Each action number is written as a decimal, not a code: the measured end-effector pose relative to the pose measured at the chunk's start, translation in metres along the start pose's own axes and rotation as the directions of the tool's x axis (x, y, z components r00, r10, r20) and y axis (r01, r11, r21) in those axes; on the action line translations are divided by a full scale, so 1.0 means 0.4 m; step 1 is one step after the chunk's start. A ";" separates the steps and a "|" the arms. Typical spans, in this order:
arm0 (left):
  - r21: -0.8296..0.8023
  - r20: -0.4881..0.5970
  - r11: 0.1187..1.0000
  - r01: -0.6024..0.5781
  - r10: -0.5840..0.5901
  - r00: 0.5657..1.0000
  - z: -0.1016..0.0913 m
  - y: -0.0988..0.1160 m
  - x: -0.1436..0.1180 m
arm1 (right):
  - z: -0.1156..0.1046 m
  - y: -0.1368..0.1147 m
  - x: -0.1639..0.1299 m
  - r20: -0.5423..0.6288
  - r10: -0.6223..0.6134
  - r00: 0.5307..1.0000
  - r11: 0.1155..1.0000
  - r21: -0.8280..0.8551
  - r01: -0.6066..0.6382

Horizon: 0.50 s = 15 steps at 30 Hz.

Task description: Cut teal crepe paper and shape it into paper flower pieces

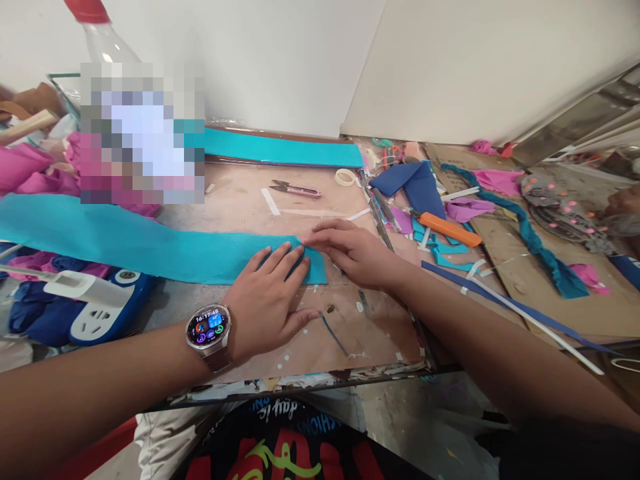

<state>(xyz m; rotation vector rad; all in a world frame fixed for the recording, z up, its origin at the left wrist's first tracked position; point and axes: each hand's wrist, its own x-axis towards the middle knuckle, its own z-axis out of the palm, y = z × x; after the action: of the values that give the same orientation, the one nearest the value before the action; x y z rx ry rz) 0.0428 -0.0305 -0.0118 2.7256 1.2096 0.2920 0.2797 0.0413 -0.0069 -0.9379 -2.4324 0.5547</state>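
A long turquoise strip [200,253] of thin cloth or crepe paper runs from the left across the table to its cut end near the middle. My left hand [275,293], with a watch on the wrist, lies flat on that end, fingers spread and thumb stretched out on the tabletop. At the strip's far edge, just beyond the left fingertips, my right hand [350,250] has its fingers drawn together in a pinch. The exact grip of those fingertips is partly hidden. Thread snips [295,189] and a roll of tape [345,177] lie beyond the hands.
Another turquoise strip [285,148] lies along the back by the wall. On the right are an orange utility knife [447,230], folded blue material [413,183] and scraps. A power strip [103,317] and pink bundles [37,167] crowd the left, near a bottle [107,40].
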 end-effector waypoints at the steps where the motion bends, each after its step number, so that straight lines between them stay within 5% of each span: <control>1: -0.002 0.001 1.000 0.000 0.000 1.000 0.000 0.000 0.000 | 0.002 0.001 0.000 -0.009 0.002 1.000 1.000 0.001 -0.002; 15: 0.000 0.001 1.000 -0.001 0.001 1.000 -0.005 0.002 0.001 | 0.016 0.028 0.004 -0.053 -0.038 0.998 0.998 0.051 0.041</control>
<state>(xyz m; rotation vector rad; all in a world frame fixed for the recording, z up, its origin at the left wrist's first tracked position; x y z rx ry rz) 0.0430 -0.0307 -0.0097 2.7258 1.2083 0.2906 0.2810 0.0488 -0.0177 -0.8704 -2.3736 0.5697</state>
